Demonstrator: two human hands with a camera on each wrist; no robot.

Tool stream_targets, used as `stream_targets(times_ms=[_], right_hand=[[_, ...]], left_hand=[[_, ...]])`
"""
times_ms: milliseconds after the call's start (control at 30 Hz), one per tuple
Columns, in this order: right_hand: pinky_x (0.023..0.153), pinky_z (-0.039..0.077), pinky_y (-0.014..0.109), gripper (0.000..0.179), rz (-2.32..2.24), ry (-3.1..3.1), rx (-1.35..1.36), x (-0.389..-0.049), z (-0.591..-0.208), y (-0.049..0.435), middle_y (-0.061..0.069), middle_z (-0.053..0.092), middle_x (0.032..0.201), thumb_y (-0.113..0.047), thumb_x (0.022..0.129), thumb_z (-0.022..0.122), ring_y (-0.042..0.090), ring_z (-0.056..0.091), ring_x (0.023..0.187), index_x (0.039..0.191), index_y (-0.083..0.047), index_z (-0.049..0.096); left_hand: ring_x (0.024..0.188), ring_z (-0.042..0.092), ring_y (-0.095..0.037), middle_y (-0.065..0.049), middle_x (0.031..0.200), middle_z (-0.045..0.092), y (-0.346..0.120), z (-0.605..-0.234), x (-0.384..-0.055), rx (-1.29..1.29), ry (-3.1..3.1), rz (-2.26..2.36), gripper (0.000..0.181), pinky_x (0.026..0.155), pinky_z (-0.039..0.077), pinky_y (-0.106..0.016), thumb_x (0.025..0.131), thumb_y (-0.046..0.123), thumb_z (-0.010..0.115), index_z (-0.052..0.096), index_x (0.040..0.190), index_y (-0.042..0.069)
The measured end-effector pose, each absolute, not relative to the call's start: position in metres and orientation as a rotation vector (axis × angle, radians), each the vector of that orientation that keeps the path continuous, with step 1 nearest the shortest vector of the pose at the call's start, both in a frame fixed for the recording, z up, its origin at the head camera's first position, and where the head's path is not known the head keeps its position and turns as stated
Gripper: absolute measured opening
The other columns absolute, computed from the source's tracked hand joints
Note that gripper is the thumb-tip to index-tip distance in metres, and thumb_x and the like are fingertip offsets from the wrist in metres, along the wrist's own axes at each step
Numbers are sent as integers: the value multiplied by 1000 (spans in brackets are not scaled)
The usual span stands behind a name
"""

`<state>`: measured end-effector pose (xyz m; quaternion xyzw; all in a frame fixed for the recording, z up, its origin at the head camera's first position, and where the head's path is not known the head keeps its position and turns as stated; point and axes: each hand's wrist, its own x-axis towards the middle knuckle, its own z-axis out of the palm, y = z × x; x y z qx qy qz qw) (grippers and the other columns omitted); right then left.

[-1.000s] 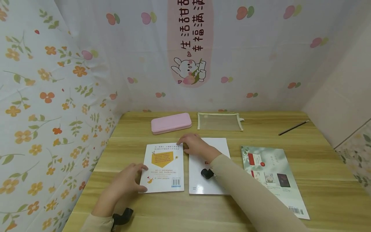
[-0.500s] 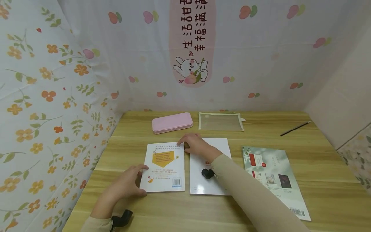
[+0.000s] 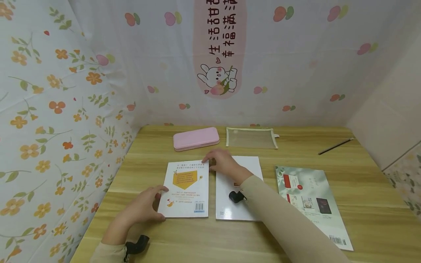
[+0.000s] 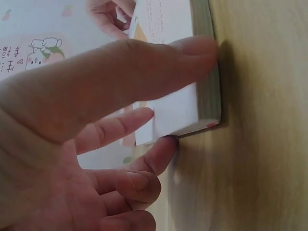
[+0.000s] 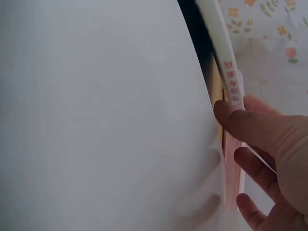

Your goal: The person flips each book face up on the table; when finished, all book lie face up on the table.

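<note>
White book (image 3: 185, 190) nudged slightly, smooth, rectangular, left hand (image 3: 144, 204) gripping

Left book (image 3: 185, 191), middle book (image 3: 225, 202), right magazine (image 3: 312, 199) on the table (image 3: 197, 241); pencil case (image 3: 196, 138) and pouch (image 3: 250, 138) behind

Study corner: books (image 3: 185, 195), floral cloth (image 3: 42, 109)

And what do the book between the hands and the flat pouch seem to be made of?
The book: paper, by its page edges in the left wrist view; the smooth cover is perhaps coated card. The flat pouch: probably mesh or sheer plastic, matte, as the table shows through.
</note>
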<state>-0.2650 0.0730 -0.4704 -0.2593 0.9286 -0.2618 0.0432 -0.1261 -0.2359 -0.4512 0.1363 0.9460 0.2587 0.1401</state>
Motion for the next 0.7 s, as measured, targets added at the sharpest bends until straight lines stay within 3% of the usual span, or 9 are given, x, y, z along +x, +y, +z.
stream_targets(times_ms=[200,400,600,700], right_hand=[[107,37,50,26,-831,2873,-808,-264,-466,76,-6,76,120,-17,84,86,19,65,114,109,-24,80],[104,40,48,24,-842,2881,-813,-265,-466,78,-7,77,116,-20,88,83,16,67,101,111,-24,79],[88,49,34,22,-978,2807,-741,-264,-463,82,-3,75,114,-20,91,81,18,65,100,113,-20,79],[78,49,28,20,-1068,2765,-712,-263,-464,85,-1,74,113,-20,92,79,17,64,98,112,-20,79]], left_hand=[[97,57,-20,-6,105,64,-240,-451,-127,416,2718,760,87,90,49,-44,59,21,100,58,134,7],[98,58,-19,-4,106,64,-245,-453,-125,440,2737,757,88,89,50,-44,59,23,101,57,134,10],[96,58,-16,1,100,64,-255,-455,-123,456,2805,801,66,88,50,-41,68,23,95,63,124,12],[79,54,-9,2,101,66,-263,-452,-119,439,2833,852,50,74,49,-30,75,20,91,67,118,13]])
